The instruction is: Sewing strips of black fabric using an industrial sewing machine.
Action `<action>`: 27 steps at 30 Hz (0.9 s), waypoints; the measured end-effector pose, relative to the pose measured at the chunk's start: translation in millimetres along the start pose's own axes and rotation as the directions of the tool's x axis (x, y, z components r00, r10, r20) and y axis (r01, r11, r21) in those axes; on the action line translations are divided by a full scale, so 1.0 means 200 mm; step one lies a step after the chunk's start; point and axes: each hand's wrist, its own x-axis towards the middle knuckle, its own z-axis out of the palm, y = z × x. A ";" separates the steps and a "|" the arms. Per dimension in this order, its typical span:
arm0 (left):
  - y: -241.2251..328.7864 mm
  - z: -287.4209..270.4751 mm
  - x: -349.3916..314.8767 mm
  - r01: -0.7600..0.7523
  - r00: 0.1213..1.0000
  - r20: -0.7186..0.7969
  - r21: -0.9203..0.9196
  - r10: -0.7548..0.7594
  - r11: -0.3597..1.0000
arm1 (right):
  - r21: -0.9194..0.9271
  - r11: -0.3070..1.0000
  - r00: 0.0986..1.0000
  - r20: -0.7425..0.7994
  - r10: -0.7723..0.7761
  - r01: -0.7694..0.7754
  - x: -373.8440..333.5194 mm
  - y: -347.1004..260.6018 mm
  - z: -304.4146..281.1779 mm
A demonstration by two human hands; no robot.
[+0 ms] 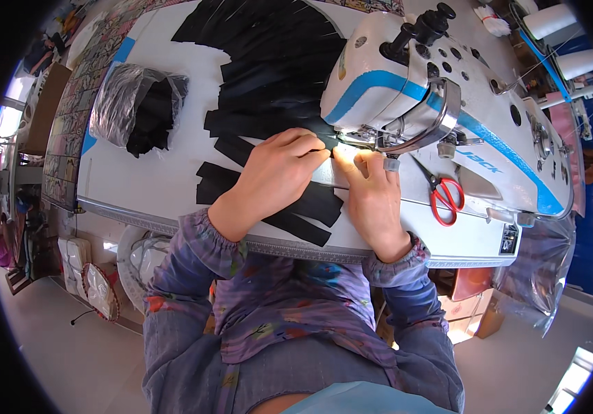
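A clear plastic bag (111,107) lies at left, with open tabletop (137,183) between it and the black fabric strips (269,83). The strips extend beneath and beyond the left hand (279,162), long axes roughly crosswise; the nearest slope toward the ruled front edge (296,250). Left thumb and index pinch black fabric. The right hand (373,200), fingers bent, is nearer the sewing machine (379,83); its grip cannot be told. Red-handled scissors (443,196) limit room rightward
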 end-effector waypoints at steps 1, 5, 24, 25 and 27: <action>0.01 0.00 -0.01 0.037 0.999 0.027 -0.021 -0.036 0.999 | 0.001 1.000 1.000 -0.001 0.000 0.000 0.00 0.00 0.00; 0.02 0.02 -0.01 0.043 0.998 0.046 -0.024 -0.042 0.999 | -0.011 1.000 0.999 -0.030 0.013 -0.013 0.00 0.00 0.01; 0.01 0.02 0.02 0.048 0.996 0.082 -0.019 -0.046 0.999 | -0.007 0.998 0.998 0.002 0.058 -0.058 -0.02 0.03 0.02; 0.01 0.02 0.03 0.052 0.995 0.087 -0.015 -0.050 0.999 | -0.007 0.998 0.998 0.001 0.059 -0.059 -0.02 0.03 0.02; 0.01 0.01 0.03 0.055 0.994 0.091 -0.011 -0.054 0.998 | 0.000 0.999 0.998 -0.052 0.035 -0.035 -0.01 0.02 0.02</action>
